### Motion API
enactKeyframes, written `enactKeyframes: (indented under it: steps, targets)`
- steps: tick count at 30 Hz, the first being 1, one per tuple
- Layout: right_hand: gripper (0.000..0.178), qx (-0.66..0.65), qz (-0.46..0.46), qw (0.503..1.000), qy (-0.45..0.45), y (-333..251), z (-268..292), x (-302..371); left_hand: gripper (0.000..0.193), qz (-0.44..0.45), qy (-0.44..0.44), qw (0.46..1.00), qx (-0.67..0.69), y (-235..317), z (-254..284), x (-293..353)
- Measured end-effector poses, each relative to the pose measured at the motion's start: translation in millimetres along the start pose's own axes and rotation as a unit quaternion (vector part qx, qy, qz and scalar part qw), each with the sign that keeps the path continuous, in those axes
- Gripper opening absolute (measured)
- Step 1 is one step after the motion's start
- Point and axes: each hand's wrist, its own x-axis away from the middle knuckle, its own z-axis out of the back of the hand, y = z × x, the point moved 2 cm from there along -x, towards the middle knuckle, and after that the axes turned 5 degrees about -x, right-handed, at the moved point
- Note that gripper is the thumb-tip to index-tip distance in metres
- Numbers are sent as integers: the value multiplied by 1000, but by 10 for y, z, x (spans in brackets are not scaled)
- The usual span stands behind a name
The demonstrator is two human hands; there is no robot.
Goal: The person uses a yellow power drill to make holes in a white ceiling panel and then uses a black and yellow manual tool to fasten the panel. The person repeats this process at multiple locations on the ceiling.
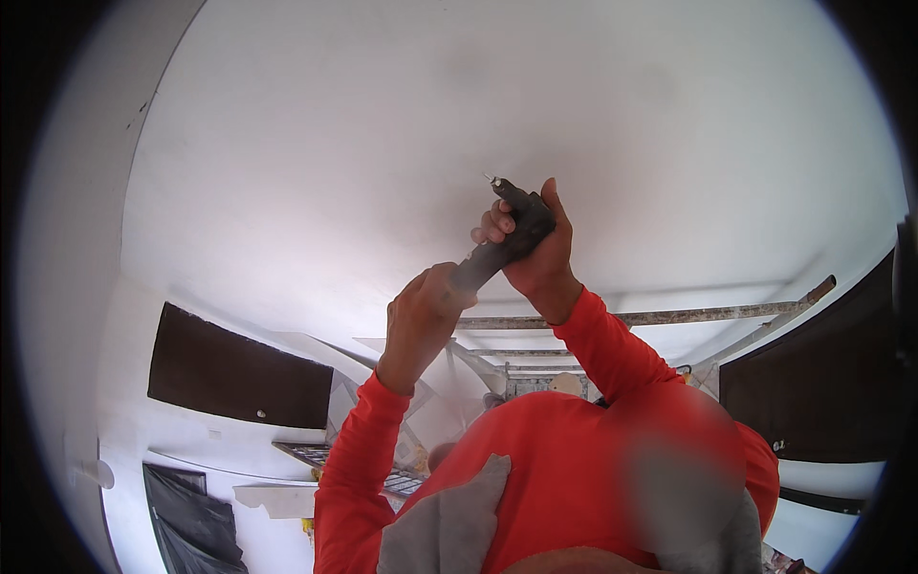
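Both my hands grip a dark, drill-like hand tool (490,260) in front of a broad white surface (335,163). My left hand (421,308) is closed around its lower end. Higher up, my right hand (541,251) wraps the thicker upper part, with its fingers curled around the body and its thumb pointing up. The tool is tilted, its thin metal tip (494,180) pointing up and to the left. Whether the tip touches the white surface, I cannot tell. My palms hide part of the tool's body.
A metal scaffold bar or ladder rail (669,314) runs behind my right forearm. Dark panels are at the left (234,368) and the right (813,373). Black sheeting (196,521) hangs at lower left, near a rack-like grid (406,478).
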Motion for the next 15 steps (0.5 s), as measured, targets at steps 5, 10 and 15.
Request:
enactKeyframes:
  steps: [5, 10, 15]
  targets:
    - [45, 136, 63, 989, -11, 270, -496, -118, 27, -83, 174, 981, -4, 4, 426, -106]
    - [45, 383, -22, 919, -94, 326, -607, -226, 25, -118, 231, 961, -94, 129, 974, -187]
    - [44, 490, -73, 858, -134, 125, -557, -368, 24, -100, 220, 965, -104, 194, 1385, -163]
